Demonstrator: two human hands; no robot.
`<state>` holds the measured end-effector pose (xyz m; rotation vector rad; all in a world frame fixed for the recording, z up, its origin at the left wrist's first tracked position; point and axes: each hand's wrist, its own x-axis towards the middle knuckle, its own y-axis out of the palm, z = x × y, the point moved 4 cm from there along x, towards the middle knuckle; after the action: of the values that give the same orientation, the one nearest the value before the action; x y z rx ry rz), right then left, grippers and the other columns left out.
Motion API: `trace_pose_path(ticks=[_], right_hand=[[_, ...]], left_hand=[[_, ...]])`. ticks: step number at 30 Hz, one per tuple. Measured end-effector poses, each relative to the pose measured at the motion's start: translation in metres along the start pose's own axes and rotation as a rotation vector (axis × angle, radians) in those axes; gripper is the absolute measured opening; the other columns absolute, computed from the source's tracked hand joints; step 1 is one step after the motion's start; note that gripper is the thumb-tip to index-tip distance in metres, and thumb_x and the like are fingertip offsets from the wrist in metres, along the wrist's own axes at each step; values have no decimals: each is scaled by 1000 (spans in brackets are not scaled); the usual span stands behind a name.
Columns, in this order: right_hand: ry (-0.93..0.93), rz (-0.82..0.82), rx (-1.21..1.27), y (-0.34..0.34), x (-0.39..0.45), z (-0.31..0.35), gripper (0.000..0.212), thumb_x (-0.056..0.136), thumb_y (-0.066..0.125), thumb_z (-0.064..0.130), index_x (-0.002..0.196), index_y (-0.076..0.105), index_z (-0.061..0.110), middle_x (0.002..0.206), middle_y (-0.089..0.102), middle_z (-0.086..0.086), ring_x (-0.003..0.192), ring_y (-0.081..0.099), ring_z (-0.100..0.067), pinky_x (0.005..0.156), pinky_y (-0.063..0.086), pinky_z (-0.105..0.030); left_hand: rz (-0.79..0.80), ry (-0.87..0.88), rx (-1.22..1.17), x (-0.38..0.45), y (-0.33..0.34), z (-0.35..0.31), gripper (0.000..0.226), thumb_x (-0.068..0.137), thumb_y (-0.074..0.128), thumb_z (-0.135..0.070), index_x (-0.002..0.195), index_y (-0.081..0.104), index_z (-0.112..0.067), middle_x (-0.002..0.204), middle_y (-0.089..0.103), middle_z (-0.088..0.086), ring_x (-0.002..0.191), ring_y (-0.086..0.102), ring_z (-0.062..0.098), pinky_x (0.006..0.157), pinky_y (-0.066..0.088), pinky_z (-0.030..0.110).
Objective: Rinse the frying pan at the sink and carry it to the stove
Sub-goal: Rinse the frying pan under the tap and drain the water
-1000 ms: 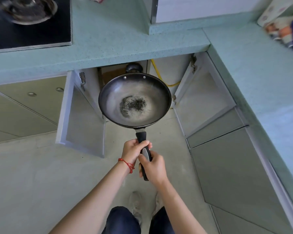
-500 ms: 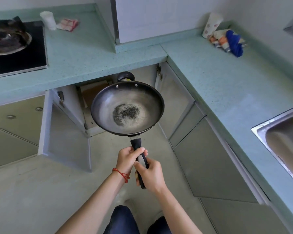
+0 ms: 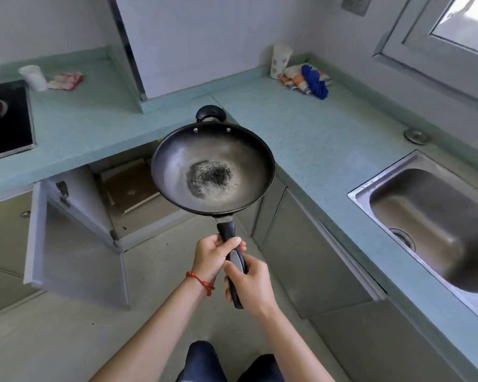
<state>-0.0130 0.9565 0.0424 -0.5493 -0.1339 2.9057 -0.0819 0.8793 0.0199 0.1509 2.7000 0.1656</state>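
I hold the frying pan point(image 3: 213, 168) level; left hand point(image 3: 211, 256) and right hand point(image 3: 253, 282) fingers curl round its handle, sink point(image 3: 436, 216) at right.

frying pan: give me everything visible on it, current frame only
The frying pan is round, dark and metallic-looking, with a worn grey interior and a black speckled patch of residue at its centre. A small black loop handle sits on the far rim by two rivets; a long black handle with a grey inset points toward the person. It is held roughly level in the air, above the open cabinet and floor, left of the sink. The left hand grips the handle nearer the bowl, the right hand behind it.
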Motion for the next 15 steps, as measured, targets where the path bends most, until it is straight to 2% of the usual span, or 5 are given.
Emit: trace_pose_path(ticks=[15], right_hand=[[-10, -219, 88, -115, -27, -4, 18, 80, 50, 7, 64, 44, 7, 52, 52, -13, 36, 48, -20, 40, 37, -24]], left_hand=[[220, -25, 23, -20, 131, 2, 9, 81, 58, 5, 72, 61, 3, 53, 69, 0, 52, 66, 9, 51, 53, 20]])
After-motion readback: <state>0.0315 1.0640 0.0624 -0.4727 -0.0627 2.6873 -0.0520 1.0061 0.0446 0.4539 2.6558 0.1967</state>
